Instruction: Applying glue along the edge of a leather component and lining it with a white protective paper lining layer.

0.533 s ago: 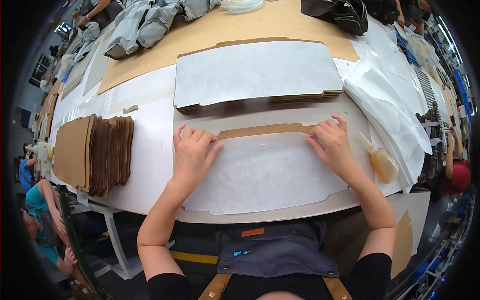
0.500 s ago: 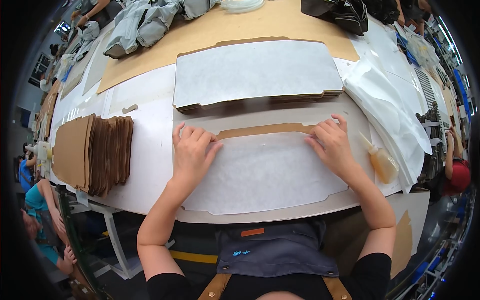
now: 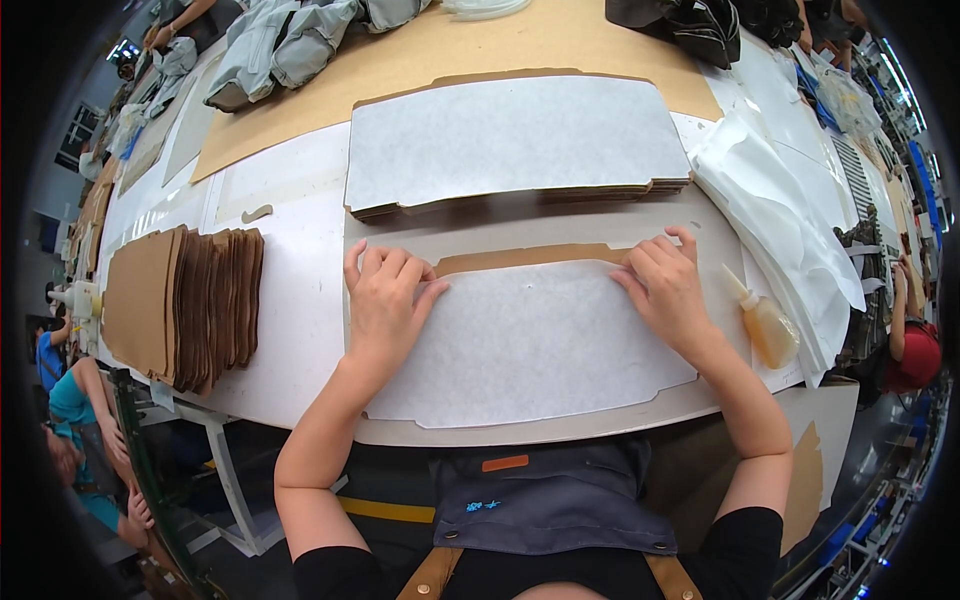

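Note:
A white sheet [image 3: 530, 345] lies over a brown board [image 3: 530, 258], whose far edge shows as a brown strip beyond the sheet. My left hand [image 3: 388, 295] is at the far left corner, thumb and fingers pinched on the sheet's edge. At the far right corner my right hand [image 3: 662, 285] pinches the same edge, its index finger raised. Beyond them sits a stack of similar boards [image 3: 515, 140], topped with a white face. What lies under my fingertips is hidden.
Brown boards [image 3: 185, 310] stand stacked at the left. A bottle of amber liquid [image 3: 768, 330] lies on the right beside loose white sheets [image 3: 780, 230]. Grey bags [image 3: 280, 50] and a black bag [image 3: 675, 30] rest at the far side. A co-worker's arm [image 3: 105, 405] shows at lower left.
Both hands keep their hold at the far corners with hardly any movement. The view has shifted very slightly.

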`<action>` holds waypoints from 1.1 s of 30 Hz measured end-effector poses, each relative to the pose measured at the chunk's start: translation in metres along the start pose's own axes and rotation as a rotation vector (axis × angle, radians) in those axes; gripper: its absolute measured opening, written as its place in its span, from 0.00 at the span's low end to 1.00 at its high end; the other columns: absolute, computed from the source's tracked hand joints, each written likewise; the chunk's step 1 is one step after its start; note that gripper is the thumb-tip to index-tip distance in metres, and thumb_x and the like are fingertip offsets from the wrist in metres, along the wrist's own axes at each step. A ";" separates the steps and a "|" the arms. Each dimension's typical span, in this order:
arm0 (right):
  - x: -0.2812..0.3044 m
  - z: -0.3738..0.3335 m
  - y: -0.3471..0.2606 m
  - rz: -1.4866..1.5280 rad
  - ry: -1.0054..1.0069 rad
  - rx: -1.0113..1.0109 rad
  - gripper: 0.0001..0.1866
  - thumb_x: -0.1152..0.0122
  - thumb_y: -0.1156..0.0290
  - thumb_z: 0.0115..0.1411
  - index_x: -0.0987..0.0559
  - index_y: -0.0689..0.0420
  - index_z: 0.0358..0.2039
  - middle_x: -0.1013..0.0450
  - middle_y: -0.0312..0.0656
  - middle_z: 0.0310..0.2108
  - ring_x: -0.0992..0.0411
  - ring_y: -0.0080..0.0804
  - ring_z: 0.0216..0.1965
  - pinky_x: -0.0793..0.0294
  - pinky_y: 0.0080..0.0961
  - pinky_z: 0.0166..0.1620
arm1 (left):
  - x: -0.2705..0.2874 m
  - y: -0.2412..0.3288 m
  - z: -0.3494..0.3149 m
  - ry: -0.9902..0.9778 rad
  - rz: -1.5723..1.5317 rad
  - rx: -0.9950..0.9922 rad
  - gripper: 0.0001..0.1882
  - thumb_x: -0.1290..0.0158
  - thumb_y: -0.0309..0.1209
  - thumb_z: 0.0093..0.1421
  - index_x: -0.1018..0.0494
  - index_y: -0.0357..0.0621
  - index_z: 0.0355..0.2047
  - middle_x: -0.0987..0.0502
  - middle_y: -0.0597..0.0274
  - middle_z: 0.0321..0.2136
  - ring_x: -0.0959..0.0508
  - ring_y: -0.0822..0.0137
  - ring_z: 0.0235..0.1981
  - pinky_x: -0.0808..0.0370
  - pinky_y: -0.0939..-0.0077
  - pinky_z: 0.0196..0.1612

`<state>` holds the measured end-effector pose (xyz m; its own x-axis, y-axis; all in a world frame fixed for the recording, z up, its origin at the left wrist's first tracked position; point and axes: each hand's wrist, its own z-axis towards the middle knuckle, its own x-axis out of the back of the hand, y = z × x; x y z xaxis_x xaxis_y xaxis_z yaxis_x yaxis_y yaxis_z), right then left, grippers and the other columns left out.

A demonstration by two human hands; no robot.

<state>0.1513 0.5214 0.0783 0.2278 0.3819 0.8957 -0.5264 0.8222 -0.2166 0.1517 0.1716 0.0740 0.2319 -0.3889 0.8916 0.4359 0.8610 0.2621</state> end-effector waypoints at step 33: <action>0.017 -0.025 -0.017 -0.079 0.024 -0.064 0.21 0.28 0.70 0.53 0.23 0.58 0.47 0.27 0.45 0.48 0.30 0.44 0.52 0.39 0.42 0.63 | -0.023 0.056 -0.013 -0.320 -0.068 -0.450 0.34 0.39 0.38 0.59 0.33 0.37 0.63 0.34 0.53 0.65 0.35 0.55 0.67 0.36 0.59 0.67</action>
<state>0.1842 0.5247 0.0874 0.2870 0.3240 0.9015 -0.4526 0.8753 -0.1705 0.1818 0.2247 0.0633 -0.0552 -0.2594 0.9642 0.7853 0.5851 0.2024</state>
